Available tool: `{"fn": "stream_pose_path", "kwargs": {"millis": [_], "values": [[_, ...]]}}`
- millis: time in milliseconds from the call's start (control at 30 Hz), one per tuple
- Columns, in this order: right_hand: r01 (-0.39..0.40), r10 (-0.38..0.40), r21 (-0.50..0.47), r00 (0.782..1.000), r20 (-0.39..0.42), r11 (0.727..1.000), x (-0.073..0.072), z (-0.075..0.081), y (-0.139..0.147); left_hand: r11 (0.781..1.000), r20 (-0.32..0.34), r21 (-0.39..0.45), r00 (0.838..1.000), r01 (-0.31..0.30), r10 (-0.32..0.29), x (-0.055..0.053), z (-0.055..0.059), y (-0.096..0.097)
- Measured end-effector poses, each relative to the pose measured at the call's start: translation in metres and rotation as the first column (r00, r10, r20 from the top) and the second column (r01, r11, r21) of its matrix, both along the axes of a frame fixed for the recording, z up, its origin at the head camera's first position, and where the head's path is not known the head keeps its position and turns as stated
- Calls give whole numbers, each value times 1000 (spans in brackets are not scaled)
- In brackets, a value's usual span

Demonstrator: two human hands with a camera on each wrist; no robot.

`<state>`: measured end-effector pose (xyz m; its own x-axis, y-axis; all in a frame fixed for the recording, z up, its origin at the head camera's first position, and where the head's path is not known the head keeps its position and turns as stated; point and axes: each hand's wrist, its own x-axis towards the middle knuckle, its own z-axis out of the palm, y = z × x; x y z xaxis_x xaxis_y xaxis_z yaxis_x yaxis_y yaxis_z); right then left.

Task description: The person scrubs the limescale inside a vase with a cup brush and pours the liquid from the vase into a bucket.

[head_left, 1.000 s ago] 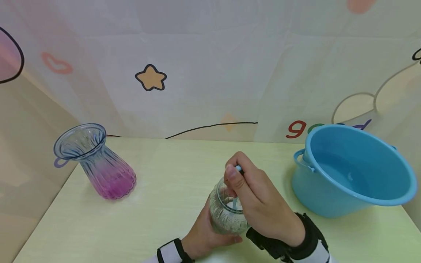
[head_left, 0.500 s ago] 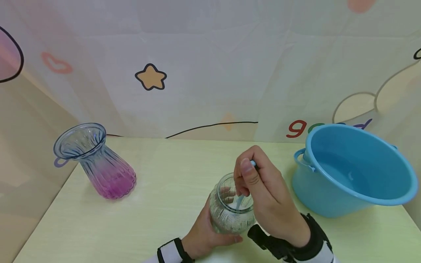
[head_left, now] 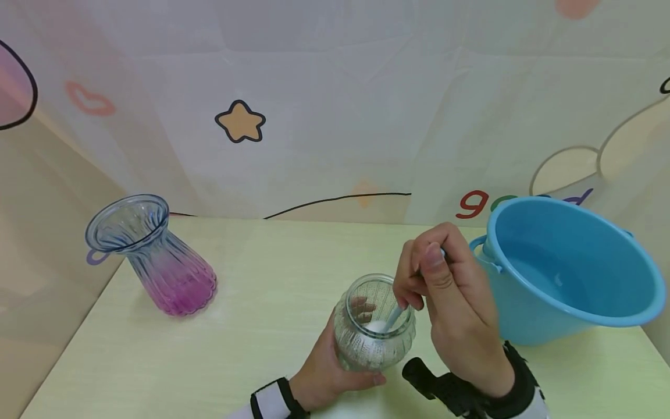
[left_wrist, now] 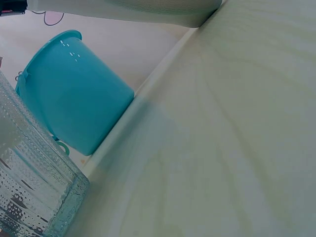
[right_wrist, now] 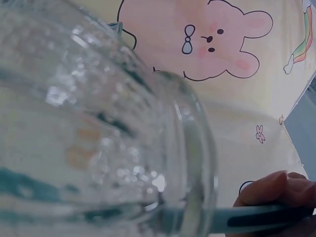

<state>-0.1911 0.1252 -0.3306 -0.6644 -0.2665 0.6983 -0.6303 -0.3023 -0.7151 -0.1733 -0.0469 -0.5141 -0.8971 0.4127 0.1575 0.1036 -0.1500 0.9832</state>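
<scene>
A clear textured glass jar (head_left: pixel 373 355) stands near the table's front, its mouth facing up. My left hand (head_left: pixel 327 364) holds it from the left, thumb across the lower front and fingertips showing through the glass. My right hand (head_left: pixel 452 297), above and right of the rim, grips a slim light-blue handle with a dark inset (right_wrist: pixel 247 219). The handle slants down through the jar's mouth, and something white (head_left: pixel 376 327) shows at its lower end inside. In the left wrist view the jar (left_wrist: pixel 34 182) fills the lower left.
A light-blue bucket (head_left: pixel 565 326) stands on the right, close beyond my right hand. On the left of the pale table (head_left: pixel 262 279) is a blue-to-pink ribbed glass vase (head_left: pixel 173 273). A printed cloth backdrop (head_left: pixel 335 116) rises behind the table.
My right hand has moved right and a little up, so the handle now leans toward the jar's right rim and more of the mouth shows. The left hand and jar have stayed put.
</scene>
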Motion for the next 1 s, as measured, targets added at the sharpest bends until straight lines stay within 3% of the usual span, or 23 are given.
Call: {"fn": "stream_pose_path", "kwargs": {"millis": [133,300,433,667,1000], "values": [[4,-4,17,1000,9,1000,0,1,-1,1000,17,-13,1000,-3,3,0,0,0],[20,-22,69,999,25,997,0,2,-3,1000,-11,4,1000,-6,6,-1,-2,0],[9,-16,136,999,48,991,1,2,-4,1000,18,-12,1000,-19,19,0,-1,0],[-52,-10,353,985,171,934,2,-4,-10,999,44,43,999,11,-13,-1,-1,0],[-81,-4,415,980,201,906,0,-7,-13,999,40,45,999,22,-24,-1,-1,-1]]}}
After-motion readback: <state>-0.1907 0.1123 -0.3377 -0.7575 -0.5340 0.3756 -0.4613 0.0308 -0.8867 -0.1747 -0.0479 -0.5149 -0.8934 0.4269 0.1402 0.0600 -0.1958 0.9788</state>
